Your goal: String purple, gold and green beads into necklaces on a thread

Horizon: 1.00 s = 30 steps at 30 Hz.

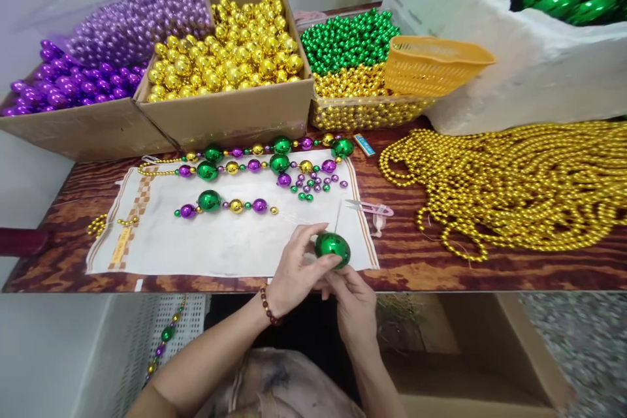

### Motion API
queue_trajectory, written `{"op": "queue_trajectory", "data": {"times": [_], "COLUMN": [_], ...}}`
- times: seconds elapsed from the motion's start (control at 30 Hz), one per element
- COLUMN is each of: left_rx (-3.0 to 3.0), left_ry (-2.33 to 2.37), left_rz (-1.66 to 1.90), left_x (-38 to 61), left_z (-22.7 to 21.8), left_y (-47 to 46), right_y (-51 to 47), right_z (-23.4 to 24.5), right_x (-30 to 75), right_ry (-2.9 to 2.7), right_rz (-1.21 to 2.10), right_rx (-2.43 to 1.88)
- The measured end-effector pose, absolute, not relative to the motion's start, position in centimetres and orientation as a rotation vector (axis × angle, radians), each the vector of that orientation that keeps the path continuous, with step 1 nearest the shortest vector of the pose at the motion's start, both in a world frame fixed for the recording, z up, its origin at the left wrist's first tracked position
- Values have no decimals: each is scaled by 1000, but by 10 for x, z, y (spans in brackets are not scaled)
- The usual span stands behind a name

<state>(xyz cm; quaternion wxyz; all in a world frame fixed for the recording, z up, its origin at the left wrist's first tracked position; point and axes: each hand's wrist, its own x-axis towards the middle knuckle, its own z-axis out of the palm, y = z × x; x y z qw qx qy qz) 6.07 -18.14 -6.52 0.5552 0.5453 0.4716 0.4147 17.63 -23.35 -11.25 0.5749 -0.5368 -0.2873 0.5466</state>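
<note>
My left hand [294,268] is closed around a large shiny green ball [332,248] at the table's near edge. My right hand [353,304] is just below the ball with its fingers pinched; a thin needle sticks up out of the ball. On the white cloth [220,245] lies a short strand of purple, green and gold beads [223,204]. Two longer strands of the same colours [259,157] lie along the cloth's far edge, with several small loose beads [316,184] beside them.
Cardboard boxes of purple balls [73,81] and gold balls [230,46] stand at the back, next to a clear tub of small green and gold beads [350,59] with a yellow basket [431,62]. Gold bead strings [519,183] are heaped right. Small scissors [372,209] lie nearby.
</note>
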Motion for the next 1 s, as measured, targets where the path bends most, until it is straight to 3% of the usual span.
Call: {"op": "queue_trajectory", "data": {"times": [0.17, 0.4, 0.73, 1.0], "left_rx": [1621, 2259, 2520, 2434], "left_ry": [1073, 1662, 1898, 1938], "left_rz": [879, 719, 205, 134], "left_x": [53, 32, 57, 65], "left_z": [-70, -78, -77, -77], "left_y": [-163, -64, -46, -37], "right_y": [-233, -235, -236, -237], "right_z": [-122, -130, -139, -143], "right_x": [188, 205, 204, 206], "right_ry": [-622, -618, -597, -609], "right_rz": [1257, 1201, 1202, 1196], "right_rx": [-1296, -1305, -1310, -1304]}}
